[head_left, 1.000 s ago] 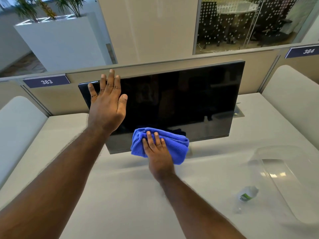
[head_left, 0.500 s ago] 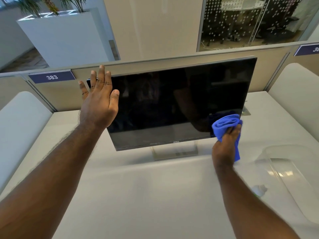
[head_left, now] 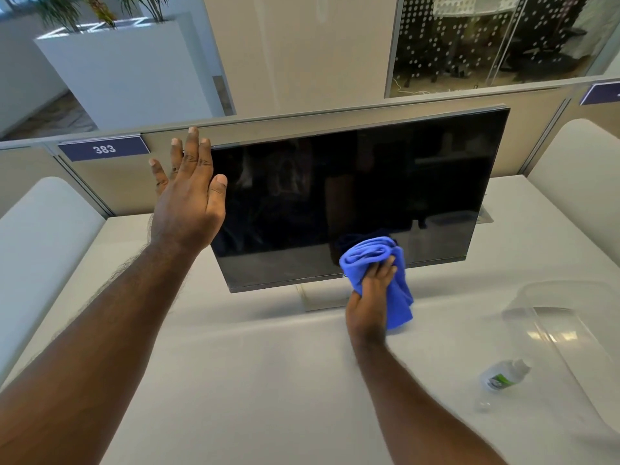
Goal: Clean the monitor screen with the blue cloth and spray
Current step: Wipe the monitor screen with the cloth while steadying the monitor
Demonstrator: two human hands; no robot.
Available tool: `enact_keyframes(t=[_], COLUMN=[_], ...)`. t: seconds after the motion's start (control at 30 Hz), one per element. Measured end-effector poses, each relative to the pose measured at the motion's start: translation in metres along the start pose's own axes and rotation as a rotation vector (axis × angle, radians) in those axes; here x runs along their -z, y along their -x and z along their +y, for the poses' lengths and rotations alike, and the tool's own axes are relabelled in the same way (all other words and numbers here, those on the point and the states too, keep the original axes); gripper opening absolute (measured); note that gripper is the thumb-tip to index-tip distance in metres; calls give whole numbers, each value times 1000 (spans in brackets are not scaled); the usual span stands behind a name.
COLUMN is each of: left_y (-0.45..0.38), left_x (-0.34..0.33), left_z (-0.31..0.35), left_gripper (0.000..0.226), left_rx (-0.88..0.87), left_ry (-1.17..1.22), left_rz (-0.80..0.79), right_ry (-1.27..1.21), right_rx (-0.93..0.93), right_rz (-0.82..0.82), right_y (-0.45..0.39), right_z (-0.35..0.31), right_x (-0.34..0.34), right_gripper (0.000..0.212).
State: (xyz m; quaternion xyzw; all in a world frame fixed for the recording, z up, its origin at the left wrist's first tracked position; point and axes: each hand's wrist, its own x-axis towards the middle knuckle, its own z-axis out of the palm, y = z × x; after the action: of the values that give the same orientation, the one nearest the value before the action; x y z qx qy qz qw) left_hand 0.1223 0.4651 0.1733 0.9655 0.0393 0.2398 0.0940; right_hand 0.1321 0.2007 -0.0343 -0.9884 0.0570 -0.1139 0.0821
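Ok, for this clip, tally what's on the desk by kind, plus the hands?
Monitors: 1, the monitor
Cloths: 1, the blue cloth
Spray bottles: 1, the spray bottle
Clear plastic lids: 1, the clear lid
Hands: 2, left hand and right hand
Total: 6

I note my right hand (head_left: 369, 297) has carried the blue cloth (head_left: 375, 263) back from the monitor's (head_left: 352, 196) lower right corner to its lower middle edge.
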Motion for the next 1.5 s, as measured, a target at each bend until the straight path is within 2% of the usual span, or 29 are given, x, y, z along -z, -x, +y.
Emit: enact_keyframes(t=[0.03,0.27,0.37,0.47,0.6,0.73,0.93,1.03,1.13,1.3,1.5], left_y=[0,1,1,1,2,2,1,2,2,2,0], left_x=[0,3,6,9,12,15,15,14,14,16,20], left_z=[0,-6,-13,-19,-24,-27,-26,-26,-25,-25,-24], left_gripper=[62,63,63,64,64,63,61,61,61,62,61], left_rx=[0,-15,-18,-15,-18,-22,-22,-20,-16,-14,-16], left_ry=[0,15,8,9,2,1,26,39,57,71,83], left_rz=[0,-17,-18,-31,-45,-50,-43,-45,-42,-38,-55], right_ry=[-110,-290,-300,-244,-188,-174,-113,-145,-189,-247,-394], right_rx=[29,235,496,738,813,775,576,494,522,587,614], right_rz=[-6,-38,-104,-243,-208,-123,77,159,192,163,354], right_y=[12,45,65,79,72,61,36,25,25,20,-9], right_z=[-11,-81,-105,-120,-111,-74,6,18,-3,-79,-160], right_x=[-7,-7,-14,-20,-31,-39,-46,-41,-34,7,75], right_gripper=[59,73,69,60,55,54,66,71,69,59,52])
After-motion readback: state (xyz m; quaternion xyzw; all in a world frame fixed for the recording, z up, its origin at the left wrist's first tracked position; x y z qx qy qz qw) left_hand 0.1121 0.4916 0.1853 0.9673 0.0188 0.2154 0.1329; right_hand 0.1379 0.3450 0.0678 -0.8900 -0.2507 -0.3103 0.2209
